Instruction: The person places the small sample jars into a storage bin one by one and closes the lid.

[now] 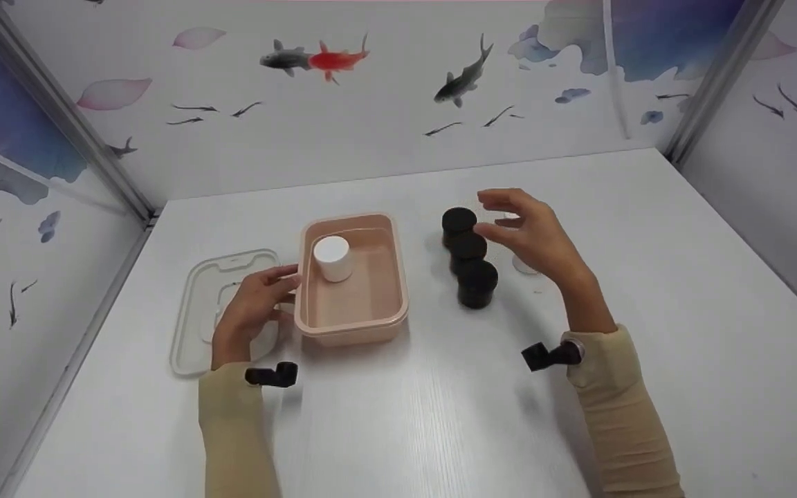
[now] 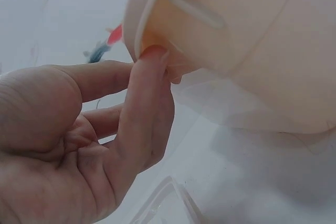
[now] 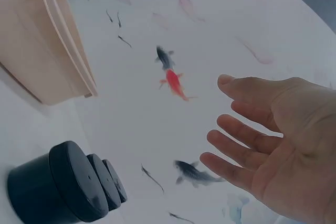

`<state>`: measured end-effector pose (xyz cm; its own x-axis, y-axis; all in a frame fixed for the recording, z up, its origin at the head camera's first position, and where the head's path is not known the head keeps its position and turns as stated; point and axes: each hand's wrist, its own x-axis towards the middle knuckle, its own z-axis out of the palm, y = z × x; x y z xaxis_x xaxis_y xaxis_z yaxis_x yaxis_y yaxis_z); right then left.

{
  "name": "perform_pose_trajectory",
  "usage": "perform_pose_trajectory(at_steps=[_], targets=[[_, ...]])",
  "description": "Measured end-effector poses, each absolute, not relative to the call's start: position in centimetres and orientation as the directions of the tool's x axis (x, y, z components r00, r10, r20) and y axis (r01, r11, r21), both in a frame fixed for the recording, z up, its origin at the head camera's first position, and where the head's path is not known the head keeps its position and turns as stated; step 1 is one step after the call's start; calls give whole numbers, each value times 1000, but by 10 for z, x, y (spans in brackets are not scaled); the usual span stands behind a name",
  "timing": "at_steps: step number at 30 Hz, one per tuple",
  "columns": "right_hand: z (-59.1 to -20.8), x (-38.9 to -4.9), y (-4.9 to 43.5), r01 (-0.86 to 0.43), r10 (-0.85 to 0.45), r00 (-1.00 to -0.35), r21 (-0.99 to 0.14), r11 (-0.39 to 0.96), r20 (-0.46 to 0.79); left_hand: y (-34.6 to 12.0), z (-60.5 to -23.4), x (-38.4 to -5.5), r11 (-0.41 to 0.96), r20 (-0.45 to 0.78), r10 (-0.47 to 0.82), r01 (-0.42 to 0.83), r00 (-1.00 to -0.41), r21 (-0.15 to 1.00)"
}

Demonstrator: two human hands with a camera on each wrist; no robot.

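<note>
While the right hand (image 1: pixel 535 232) hung above the table, thumb parted from loosely spread fingers and nothing in its hold, three dark jars (image 1: pixel 468 249) stood upright just to its left and lower down. Their row ran away from the person, far end leaning slightly left; the thumb lay near the far and middle lids in the head view, but the right wrist view showed a gap. The right hand was clearly the nearer one. Left of the row was the pink box (image 1: pixel 351 336), long side roughly along the row, a white jar (image 1: pixel 333 260) upright inside. The left hand (image 1: pixel 253 304) touched the box's left side by the rim, fingertips against the outer wall; whether the thumb pinched, could not tell. A pale lid (image 1: pixel 198 346) lay partly beneath that hand.
</note>
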<state>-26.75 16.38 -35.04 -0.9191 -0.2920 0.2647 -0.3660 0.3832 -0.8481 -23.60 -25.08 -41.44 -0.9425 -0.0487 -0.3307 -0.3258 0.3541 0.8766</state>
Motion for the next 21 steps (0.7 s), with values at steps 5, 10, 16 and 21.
perform_pose_trajectory(at_steps=[5, 10, 16, 21], targets=[[-359, -278, 186, -348, -230, -934, -843, 410, 274, -252, -412, -236, 356, -335, -60, -334, -940, 873], [-372, -287, 208, -312, -174, -950, -845, 435, 261, -253, -414, -236, 356, -336, -58, -334, -940, 873], [-385, -291, 228, -259, -128, -966, -831, 493, 225, -252, -419, -236, 341, -329, -51, -326, -943, 882], [-395, -294, 240, -248, -99, -968, -814, 526, 231, -252, -418, -236, 335, -317, -46, -314, -947, 889]])
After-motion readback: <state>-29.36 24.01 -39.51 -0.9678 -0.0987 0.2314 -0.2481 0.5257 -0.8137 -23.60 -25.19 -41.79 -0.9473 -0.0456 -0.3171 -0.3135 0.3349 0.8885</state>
